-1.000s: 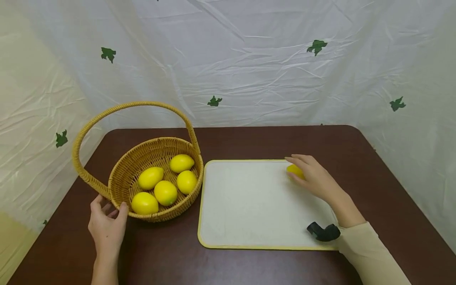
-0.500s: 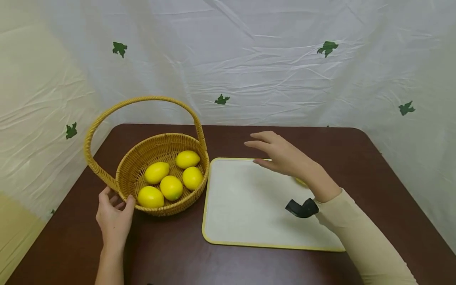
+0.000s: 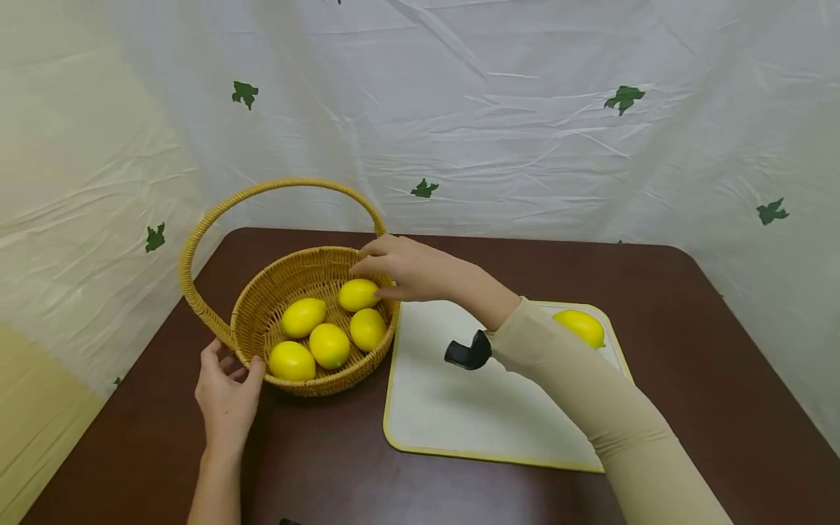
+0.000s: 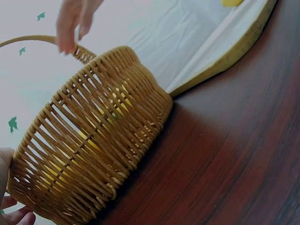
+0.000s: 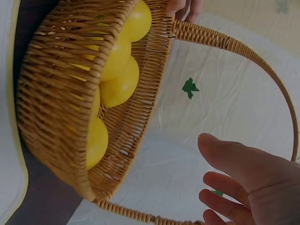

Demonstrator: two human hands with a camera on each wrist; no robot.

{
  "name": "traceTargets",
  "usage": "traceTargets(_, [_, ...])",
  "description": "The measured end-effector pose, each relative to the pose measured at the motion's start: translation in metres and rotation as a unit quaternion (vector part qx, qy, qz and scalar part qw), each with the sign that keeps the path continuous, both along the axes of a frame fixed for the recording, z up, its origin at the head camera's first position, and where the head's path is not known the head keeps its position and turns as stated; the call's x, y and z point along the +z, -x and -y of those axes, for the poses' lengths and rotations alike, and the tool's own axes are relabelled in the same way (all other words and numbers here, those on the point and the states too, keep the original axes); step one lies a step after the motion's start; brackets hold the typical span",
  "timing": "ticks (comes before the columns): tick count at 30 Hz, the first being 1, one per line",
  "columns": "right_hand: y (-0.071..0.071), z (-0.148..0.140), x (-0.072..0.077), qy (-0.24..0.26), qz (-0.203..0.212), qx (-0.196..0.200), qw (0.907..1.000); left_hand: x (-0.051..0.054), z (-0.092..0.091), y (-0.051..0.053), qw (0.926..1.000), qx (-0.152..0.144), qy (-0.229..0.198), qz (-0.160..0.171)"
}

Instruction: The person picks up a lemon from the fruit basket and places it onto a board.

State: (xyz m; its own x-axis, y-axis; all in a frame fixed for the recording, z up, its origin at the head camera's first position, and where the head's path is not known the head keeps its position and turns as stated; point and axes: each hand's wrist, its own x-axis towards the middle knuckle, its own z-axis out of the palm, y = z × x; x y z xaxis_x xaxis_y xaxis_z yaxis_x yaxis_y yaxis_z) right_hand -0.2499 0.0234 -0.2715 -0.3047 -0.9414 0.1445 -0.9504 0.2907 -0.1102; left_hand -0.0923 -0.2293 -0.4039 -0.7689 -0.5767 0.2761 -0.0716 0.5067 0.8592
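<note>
A round wicker basket [image 3: 354,373] with a tall arched handle stands on the left of the table, several lemons [image 3: 329,345] lying in it. My left hand [image 3: 228,401] grips its near-left rim beside the foot of the handle, thumb to the front and fingers round the side. My right hand [image 3: 420,270], holding nothing, hovers over the basket's right rim with fingers loosely bent. In the right wrist view, its thumb and fingers [image 5: 225,185] are apart from the basket. One lemon [image 3: 580,326] lies on the white board [image 3: 472,415], partly behind the right sleeve.
The yellow-edged board lies to the right of the basket on a dark brown table [image 3: 341,467]. A black bent piece [image 3: 469,352] sits at the right wrist. Behind the table hangs a pale curtain [image 3: 499,160] with green leaf-like marks.
My right hand has left the lemon on the board and moved left to the basket, carrying nothing. My left hand keeps its grip on the rim. The whole head view has shifted slightly.
</note>
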Motion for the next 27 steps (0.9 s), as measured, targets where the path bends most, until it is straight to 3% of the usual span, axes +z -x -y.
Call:
traceTargets(5, [0.008, 0.039, 0.006, -0.061, 0.009, -0.001, 0.9981, -0.001, 0.000, 0.005, 1.0000, -0.002, 0.001, 0.004])
traceTargets(11, [0.016, 0.088, -0.001, -0.106, 0.017, 0.010, 0.9941, 0.000, 0.004, 0.006, 0.9999, -0.002, 0.014, 0.003])
traceTargets(21, [0.022, 0.149, -0.029, -0.159, 0.075, 0.056, 0.9829, -0.002, 0.006, 0.006, 0.9999, -0.009, -0.007, -0.004])
traceTargets(27, [0.022, 0.164, -0.048, -0.202, 0.085, 0.040, 0.9749, -0.003, 0.008, 0.005, 1.0000, -0.003, 0.000, -0.006])
